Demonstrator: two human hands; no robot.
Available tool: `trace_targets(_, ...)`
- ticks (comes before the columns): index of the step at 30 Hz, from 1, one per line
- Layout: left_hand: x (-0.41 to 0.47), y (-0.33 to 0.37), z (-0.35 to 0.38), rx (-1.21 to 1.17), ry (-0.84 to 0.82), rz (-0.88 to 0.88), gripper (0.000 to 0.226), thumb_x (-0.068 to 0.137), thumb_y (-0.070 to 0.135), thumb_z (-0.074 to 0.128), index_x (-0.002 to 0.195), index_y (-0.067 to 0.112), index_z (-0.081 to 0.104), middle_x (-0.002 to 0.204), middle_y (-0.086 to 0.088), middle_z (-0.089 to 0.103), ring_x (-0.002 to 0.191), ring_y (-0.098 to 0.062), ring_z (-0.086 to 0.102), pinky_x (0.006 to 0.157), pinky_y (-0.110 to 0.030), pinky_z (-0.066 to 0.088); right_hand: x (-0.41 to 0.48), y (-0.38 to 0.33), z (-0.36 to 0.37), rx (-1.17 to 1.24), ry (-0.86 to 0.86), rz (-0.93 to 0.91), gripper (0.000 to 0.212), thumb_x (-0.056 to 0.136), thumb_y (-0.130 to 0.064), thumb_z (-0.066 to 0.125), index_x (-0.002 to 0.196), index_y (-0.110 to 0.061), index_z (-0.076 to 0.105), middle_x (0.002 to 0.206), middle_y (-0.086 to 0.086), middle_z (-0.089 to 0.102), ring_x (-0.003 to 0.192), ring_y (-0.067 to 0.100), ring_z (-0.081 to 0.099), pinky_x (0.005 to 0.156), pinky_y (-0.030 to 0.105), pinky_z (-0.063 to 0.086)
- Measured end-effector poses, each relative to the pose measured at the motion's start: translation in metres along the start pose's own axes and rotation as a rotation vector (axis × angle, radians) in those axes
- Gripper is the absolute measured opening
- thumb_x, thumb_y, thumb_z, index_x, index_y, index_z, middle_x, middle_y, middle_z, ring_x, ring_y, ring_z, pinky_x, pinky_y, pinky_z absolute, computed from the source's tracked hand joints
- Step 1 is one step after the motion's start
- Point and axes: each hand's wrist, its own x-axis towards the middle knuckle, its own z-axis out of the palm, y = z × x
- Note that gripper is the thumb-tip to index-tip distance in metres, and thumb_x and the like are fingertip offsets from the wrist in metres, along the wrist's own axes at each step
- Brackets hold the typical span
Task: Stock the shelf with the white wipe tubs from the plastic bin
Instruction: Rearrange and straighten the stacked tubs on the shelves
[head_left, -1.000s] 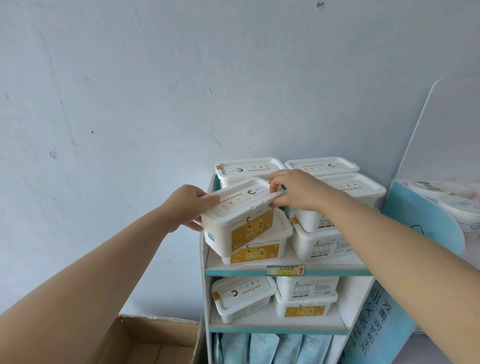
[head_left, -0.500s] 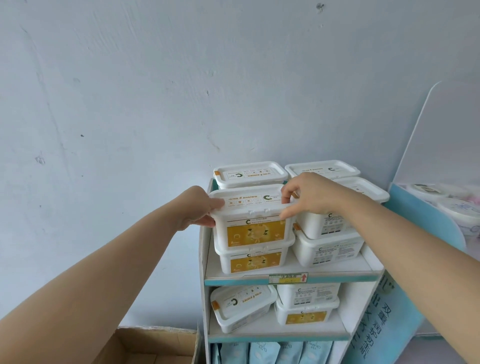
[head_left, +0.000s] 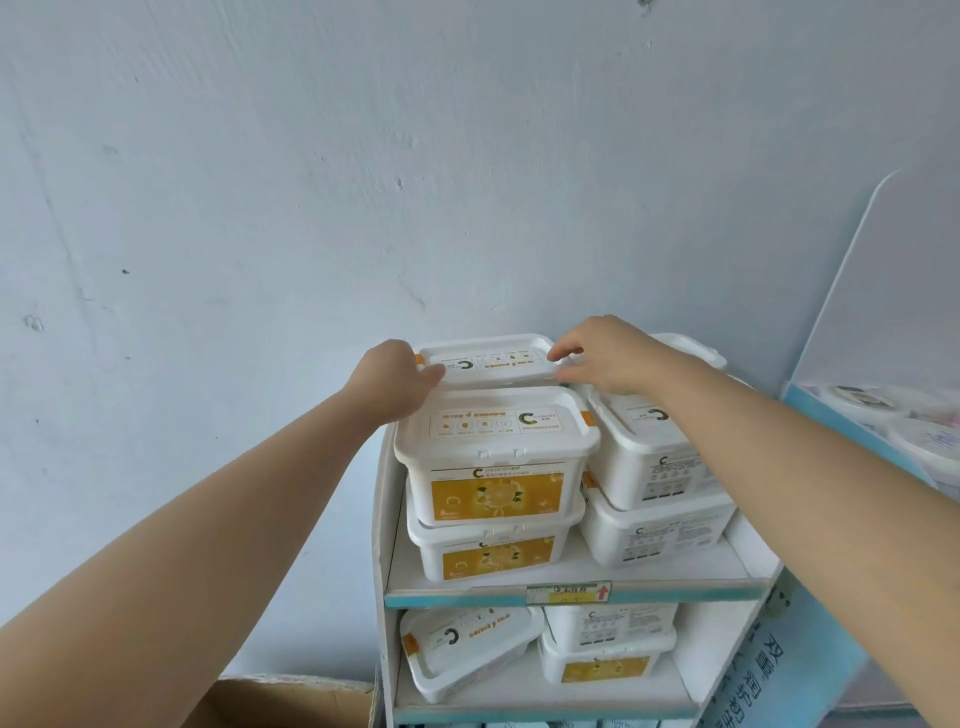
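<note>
A white shelf unit (head_left: 457, 598) stands against the wall. On its top board, two white wipe tubs with yellow labels are stacked at the front left, the upper tub (head_left: 493, 452) sitting square on the lower tub (head_left: 491, 553). Behind them is a back tub (head_left: 488, 361), of which mostly the lid shows. My left hand (head_left: 397, 376) holds the lid's left end with the thumb on top. My right hand (head_left: 605, 358) pinches its right end. A second stack of tubs (head_left: 657, 467) stands to the right, partly behind my right forearm.
The lower board holds a tilted tub (head_left: 467, 649) and a small stack of tubs (head_left: 608, 644). An open cardboard box (head_left: 291, 701) sits on the floor at the lower left. A blue-edged display with round tubs (head_left: 914, 431) stands to the right. The wall is close behind.
The tub I carried tilted now sits level on the front-left stack. Both hands have let go of it and moved back onto the tub behind.
</note>
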Motion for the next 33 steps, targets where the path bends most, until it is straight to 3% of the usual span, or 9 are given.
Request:
trace_targets(3, 0.017, 0.004, 0.002, 0.035, -0.019, -0.053, 0.035, 0.092, 0.034, 0.056, 0.071, 0.008, 0.046, 0.073, -0.004, 0.049, 0.062, -0.017, 0.044, 0.051, -0.026, 0.032, 0.015, 0.005, 0.002, -0.120, -0.038, -0.046, 0.033, 0.088, -0.023, 0.064, 0.121, -0.018, 0.063, 0.123, 0.000, 0.061, 0.112, 0.018, 0.055, 0.092, 0.028, 0.041)
trace_targets(6, 0.025, 0.003, 0.005, -0.102, -0.063, -0.175, 0.034, 0.091, 0.022, 0.055, 0.064, 0.008, 0.041, 0.061, -0.004, 0.045, 0.053, -0.019, 0.042, 0.049, -0.024, 0.033, 0.029, 0.012, 0.007, -0.157, -0.050, -0.084, 0.025, 0.083, -0.022, 0.067, 0.108, -0.019, 0.066, 0.112, 0.000, 0.058, 0.099, 0.018, 0.054, 0.087, 0.031, 0.045)
trace_targets(13, 0.042, 0.005, 0.000, -0.493, 0.042, -0.220, 0.035, 0.093, 0.014, 0.048, 0.062, 0.009, 0.031, 0.058, -0.003, 0.031, 0.071, -0.039, 0.067, 0.060, -0.033, 0.056, 0.042, 0.021, -0.006, 0.038, -0.042, -0.167, 0.015, 0.082, -0.020, 0.066, 0.097, -0.020, 0.066, 0.120, 0.002, 0.051, 0.111, 0.021, 0.052, 0.095, 0.036, 0.043)
trace_targets(14, 0.043, 0.006, -0.003, -0.497, 0.057, -0.205, 0.035, 0.094, 0.015, 0.047, 0.063, 0.009, 0.033, 0.058, -0.005, 0.032, 0.072, -0.038, 0.067, 0.054, -0.027, 0.054, 0.043, 0.021, -0.010, 0.078, -0.044, -0.167, 0.016, 0.081, -0.021, 0.068, 0.097, -0.019, 0.066, 0.124, 0.003, 0.050, 0.114, 0.021, 0.051, 0.097, 0.035, 0.042)
trace_targets(16, 0.048, 0.009, -0.006, -0.493, 0.110, -0.136, 0.028, 0.096, 0.018, 0.046, 0.070, 0.008, 0.042, 0.066, -0.009, 0.036, 0.070, -0.033, 0.065, 0.050, -0.026, 0.058, 0.045, 0.022, -0.020, 0.154, -0.059, -0.155, 0.021, 0.079, -0.023, 0.072, 0.099, -0.020, 0.067, 0.129, 0.003, 0.050, 0.119, 0.020, 0.050, 0.101, 0.036, 0.039)
trace_targets(20, 0.056, 0.012, -0.015, -0.482, 0.221, -0.060, 0.040, 0.094, 0.029, 0.049, 0.079, -0.007, 0.054, 0.066, -0.015, 0.047, 0.070, -0.033, 0.064, 0.072, -0.051, 0.059, 0.058, 0.024, -0.040, 0.401, -0.063, -0.138, 0.029, 0.086, -0.033, 0.066, 0.114, -0.028, 0.061, 0.130, -0.002, 0.054, 0.125, 0.014, 0.048, 0.108, 0.036, 0.035)
trace_targets(24, 0.056, 0.018, -0.021, -0.456, 0.270, 0.058, 0.038, 0.083, 0.045, 0.050, 0.088, 0.012, 0.069, 0.087, -0.025, 0.066, 0.073, -0.043, 0.065, 0.071, -0.065, 0.052, 0.076, 0.023, -0.042, 0.344, 0.009, -0.126, 0.040, 0.091, -0.026, 0.061, 0.130, -0.027, 0.053, 0.123, 0.002, 0.059, 0.109, 0.014, 0.057, 0.099, 0.030, 0.041)
trace_targets(27, 0.059, 0.024, -0.022, -0.477, 0.284, 0.109, 0.030, 0.088, 0.042, 0.054, 0.095, 0.017, 0.069, 0.089, -0.022, 0.068, 0.084, -0.042, 0.066, 0.071, -0.061, 0.054, 0.085, 0.016, -0.040, 0.372, 0.016, -0.163, 0.035, 0.090, -0.023, 0.062, 0.125, -0.023, 0.060, 0.104, -0.003, 0.066, 0.103, 0.012, 0.062, 0.095, 0.026, 0.044)
trace_targets(33, 0.073, 0.034, -0.025, -0.570, 0.291, 0.074, 0.032, 0.091, 0.039, 0.055, 0.107, 0.011, 0.060, 0.096, -0.014, 0.066, 0.090, -0.030, 0.067, 0.081, -0.052, 0.056, 0.096, 0.011, -0.045, 0.335, 0.157, -0.163, 0.019, 0.088, -0.023, 0.061, 0.105, -0.019, 0.070, 0.095, -0.006, 0.069, 0.089, 0.012, 0.065, 0.085, 0.035, 0.053)
